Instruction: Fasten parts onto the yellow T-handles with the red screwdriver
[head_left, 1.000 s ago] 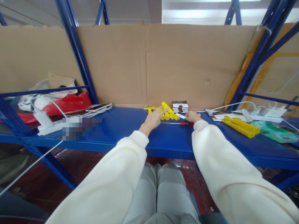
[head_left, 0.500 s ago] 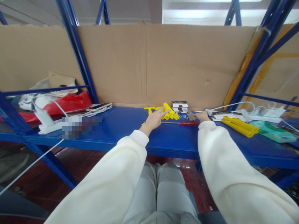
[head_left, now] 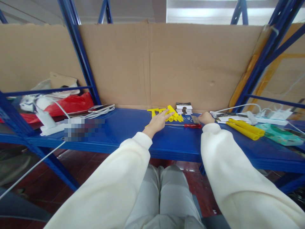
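My left hand (head_left: pixel 157 122) lies with its fingers stretched out over the left side of a pile of yellow tubes and pointed pieces (head_left: pixel 175 117). My right hand (head_left: pixel 206 118) is closed at the end of a flat grey blade that looks like a scraper (head_left: pixel 195 119); its handle is hidden in the fist. Small white bits (head_left: pixel 188 118) are scattered on the blue shelf (head_left: pixel 133 127) left of the blade. In front of them lies a screwdriver (head_left: pixel 192 126) with a red handle, its shaft pointing left. A stack of small black-and-white boxes (head_left: pixel 184 108) stands behind.
Two long yellow tubes (head_left: pixel 245 129), a green soft pack (head_left: pixel 278 135) and a white power strip (head_left: pixel 271 121) with cables lie at right. At left are a red bag (head_left: pixel 71 104), another white power strip (head_left: pixel 51 129) and coiled cable. A cardboard panel (head_left: pixel 186 63) closes the back.
My right hand has turned slightly, its fingers now more curled, and the grey blade has shifted a little. My left hand has stayed where it was.
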Available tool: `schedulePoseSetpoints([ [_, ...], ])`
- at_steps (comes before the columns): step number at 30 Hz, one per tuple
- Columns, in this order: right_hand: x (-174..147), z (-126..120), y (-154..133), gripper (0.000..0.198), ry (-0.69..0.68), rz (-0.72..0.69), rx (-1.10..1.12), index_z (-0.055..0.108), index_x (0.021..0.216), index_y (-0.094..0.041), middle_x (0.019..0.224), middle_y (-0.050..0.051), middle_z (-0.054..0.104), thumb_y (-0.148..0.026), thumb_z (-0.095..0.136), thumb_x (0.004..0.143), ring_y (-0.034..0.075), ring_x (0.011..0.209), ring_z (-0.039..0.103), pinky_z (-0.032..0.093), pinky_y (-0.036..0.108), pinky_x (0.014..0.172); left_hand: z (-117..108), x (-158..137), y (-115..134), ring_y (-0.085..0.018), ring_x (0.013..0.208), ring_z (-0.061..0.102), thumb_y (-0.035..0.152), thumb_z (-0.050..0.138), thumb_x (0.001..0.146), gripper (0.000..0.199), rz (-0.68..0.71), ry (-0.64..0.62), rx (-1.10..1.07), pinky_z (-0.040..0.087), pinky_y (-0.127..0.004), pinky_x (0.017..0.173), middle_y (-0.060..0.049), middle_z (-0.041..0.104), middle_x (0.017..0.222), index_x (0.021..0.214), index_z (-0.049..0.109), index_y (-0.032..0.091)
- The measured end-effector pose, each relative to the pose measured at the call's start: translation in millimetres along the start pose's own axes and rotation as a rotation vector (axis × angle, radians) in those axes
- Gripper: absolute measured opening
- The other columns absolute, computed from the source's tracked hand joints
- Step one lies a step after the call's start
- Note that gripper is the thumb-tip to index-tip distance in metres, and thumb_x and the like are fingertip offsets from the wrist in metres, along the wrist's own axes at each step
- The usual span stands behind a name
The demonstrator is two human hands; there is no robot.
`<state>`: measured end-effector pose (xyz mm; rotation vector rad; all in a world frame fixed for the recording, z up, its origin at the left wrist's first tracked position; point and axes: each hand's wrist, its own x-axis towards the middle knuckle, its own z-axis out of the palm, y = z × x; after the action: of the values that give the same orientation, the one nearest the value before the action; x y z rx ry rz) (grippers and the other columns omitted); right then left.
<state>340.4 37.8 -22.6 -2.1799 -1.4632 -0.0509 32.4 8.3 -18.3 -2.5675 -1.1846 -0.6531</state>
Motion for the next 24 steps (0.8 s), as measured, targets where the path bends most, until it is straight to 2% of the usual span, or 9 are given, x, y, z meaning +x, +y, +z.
schedulePoseSetpoints([
  [4, -9.6, -10.3, -10.5, 0.012, -0.190, -0.105, -0.032, 0.078, 0.074, -0.016, 0.078, 0.011, 0.075, -0.028, 0.075, 0.075, 0.025, 0.086, 0.072, 0.053, 0.030, 0.077, -1.9, -0.3, 2.5, -0.024, 0.140, 0.052, -0.001, 0.041, 0.091, 0.076, -0.001, -0.025, 0.013, 0.051, -0.039, 0.107, -0.007, 0.043, 0.163, 0.158, 0.040, 0.035],
  [8, -18.5, -14.3, -17.4, 0.020, -0.297, -0.173, -0.028, 0.072, 0.060, -0.017, 0.066, 0.005, 0.070, -0.024, 0.073, 0.078, 0.020, 0.073, 0.069, 0.052, 0.026, 0.071, -2.6, -0.1, 3.1, -0.025, 0.139, 0.053, -0.001, 0.041, 0.091, 0.078, -0.001, -0.040, 0.008, 0.052, -0.040, 0.107, -0.007, 0.042, 0.164, 0.159, 0.039, 0.036],
  [12, -21.2, -11.2, -20.4, 0.016, -0.312, -0.174, 0.033, 0.073, 0.060, -0.017, 0.064, 0.003, 0.070, -0.017, 0.072, 0.076, 0.018, 0.071, 0.068, 0.053, 0.024, 0.070, -1.6, -0.2, 2.9, -0.026, 0.139, 0.054, -0.001, 0.043, 0.090, 0.081, 0.005, -0.018, -0.012, 0.051, -0.040, 0.107, -0.008, 0.043, 0.163, 0.161, 0.035, 0.037],
  [18, -18.9, -3.2, -26.6, 0.017, -0.306, -0.138, 0.198, 0.078, 0.074, -0.014, 0.072, 0.005, 0.075, -0.006, 0.063, 0.077, 0.016, 0.070, 0.069, 0.054, 0.022, 0.070, -1.2, -0.7, 3.4, -0.026, 0.139, 0.053, -0.001, 0.041, 0.091, 0.077, -0.006, -0.026, -0.012, 0.052, -0.039, 0.106, -0.008, 0.042, 0.163, 0.159, 0.040, 0.036],
  [24, -17.3, -8.8, -24.7, 0.019, -0.264, -0.158, 0.210, 0.076, 0.068, -0.015, 0.069, 0.005, 0.074, -0.010, 0.063, 0.080, 0.017, 0.070, 0.068, 0.053, 0.023, 0.071, -2.0, -1.0, 3.3, -0.026, 0.139, 0.053, -0.001, 0.041, 0.091, 0.078, 0.004, -0.019, -0.022, 0.052, -0.039, 0.106, -0.008, 0.043, 0.162, 0.160, 0.036, 0.037],
])
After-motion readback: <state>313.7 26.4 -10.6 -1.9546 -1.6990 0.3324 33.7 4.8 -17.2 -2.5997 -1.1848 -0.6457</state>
